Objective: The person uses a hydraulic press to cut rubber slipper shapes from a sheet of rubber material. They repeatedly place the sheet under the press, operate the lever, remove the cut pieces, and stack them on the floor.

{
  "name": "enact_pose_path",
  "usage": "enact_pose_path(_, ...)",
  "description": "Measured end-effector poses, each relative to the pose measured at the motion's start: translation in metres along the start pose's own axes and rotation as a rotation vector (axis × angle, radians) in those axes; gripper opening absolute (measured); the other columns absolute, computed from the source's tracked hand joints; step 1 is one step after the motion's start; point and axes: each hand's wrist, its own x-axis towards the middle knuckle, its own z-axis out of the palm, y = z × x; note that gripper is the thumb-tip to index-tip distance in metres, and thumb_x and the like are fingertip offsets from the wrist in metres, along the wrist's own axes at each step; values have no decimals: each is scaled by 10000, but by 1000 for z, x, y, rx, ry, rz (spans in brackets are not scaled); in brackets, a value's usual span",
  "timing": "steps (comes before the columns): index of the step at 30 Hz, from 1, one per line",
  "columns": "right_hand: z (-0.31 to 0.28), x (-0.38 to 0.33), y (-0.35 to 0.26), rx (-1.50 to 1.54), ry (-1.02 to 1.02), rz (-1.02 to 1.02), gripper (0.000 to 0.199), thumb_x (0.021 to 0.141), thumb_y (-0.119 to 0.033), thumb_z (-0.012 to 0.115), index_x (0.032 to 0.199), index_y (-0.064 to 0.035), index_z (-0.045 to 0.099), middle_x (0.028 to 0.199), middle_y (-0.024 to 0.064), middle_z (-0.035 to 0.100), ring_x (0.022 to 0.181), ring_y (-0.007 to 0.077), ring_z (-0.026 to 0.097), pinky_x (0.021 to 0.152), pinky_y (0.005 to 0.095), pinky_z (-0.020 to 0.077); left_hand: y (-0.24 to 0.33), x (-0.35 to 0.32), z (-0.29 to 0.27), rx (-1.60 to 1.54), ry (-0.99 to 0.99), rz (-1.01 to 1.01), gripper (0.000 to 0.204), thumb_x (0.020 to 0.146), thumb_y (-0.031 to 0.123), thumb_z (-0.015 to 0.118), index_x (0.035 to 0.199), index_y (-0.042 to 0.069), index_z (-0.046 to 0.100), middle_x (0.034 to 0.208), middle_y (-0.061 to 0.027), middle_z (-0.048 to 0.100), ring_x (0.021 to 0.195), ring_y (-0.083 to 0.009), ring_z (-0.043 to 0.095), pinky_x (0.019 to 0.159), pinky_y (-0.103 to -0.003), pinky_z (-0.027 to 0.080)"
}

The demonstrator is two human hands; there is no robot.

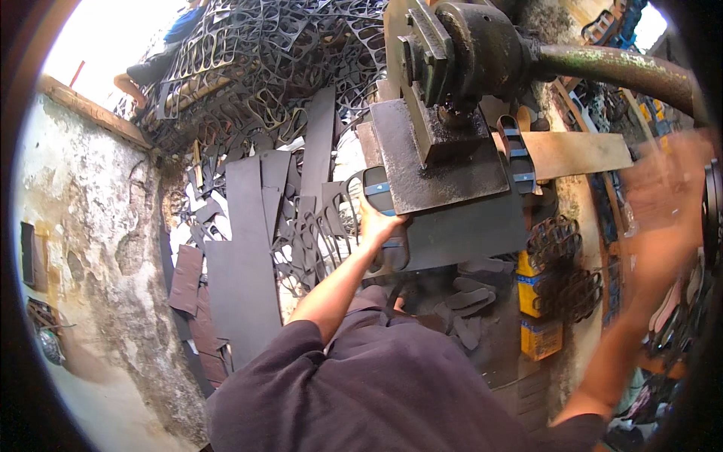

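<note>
Where the rusty press plate [444, 154] overhangs, I lose most of the blue-edged cutting die [379, 197]: only its near end shows, poking out past the plate's left edge. My left hand [379, 230] is closed on that end from below, fingers wrapped about it, so the die lies above and ahead of my grip, on the dark rubber sheet [467, 230] covering the press bed. Its long axis seems to run away from me, under the plate, though I cannot tell for sure. My right hand [663, 188] is a blur at the right rim near the press wheel [712, 211]; whether it is clasped or spread I cannot tell.
</note>
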Motion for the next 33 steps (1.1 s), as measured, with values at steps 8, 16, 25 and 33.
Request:
enact_pose_path(8,214,-265,-206,479,-951,108,932,894,-666,584,1609,-155,272,1666,192,253,1544,413,200,1205,647,164,26,18,-143,-647,-254,-67,1305,616,105,936,1635,74,122,1533,-175,417,1389,-287,465,1160,-427,400)
enact_pose_path(16,156,-130,-248,1652,-869,808,588,950,-311,719,1431,-28,533,1382,173,614,1294,377,575,1096,434,445,85,-25,-195,186,-567,628,1292,625,112,857,1633,59,51,1568,-219,315,1432,-363,397,1211,-464,334)
enact_pose_path(25,122,-211,-260,591,-403,1195,329,888,-152,720,1179,-29,628,1067,253,720,1029,434,692,854,505,560,64,-131,-34,118,-617,681,1143,615,274,953,1475,-80,288,1353,-322,482,1253,-469,511,1084,-517,427)
enact_pose_path(33,36,-287,-223,1777,-505,1581,510,907,-347,808,1267,-11,674,1145,105,715,1103,185,641,975,313,505,50,-122,-75,-167,-1121,1339,1145,569,204,936,1492,-19,298,1369,-280,503,1258,-474,527,1094,-540,444)
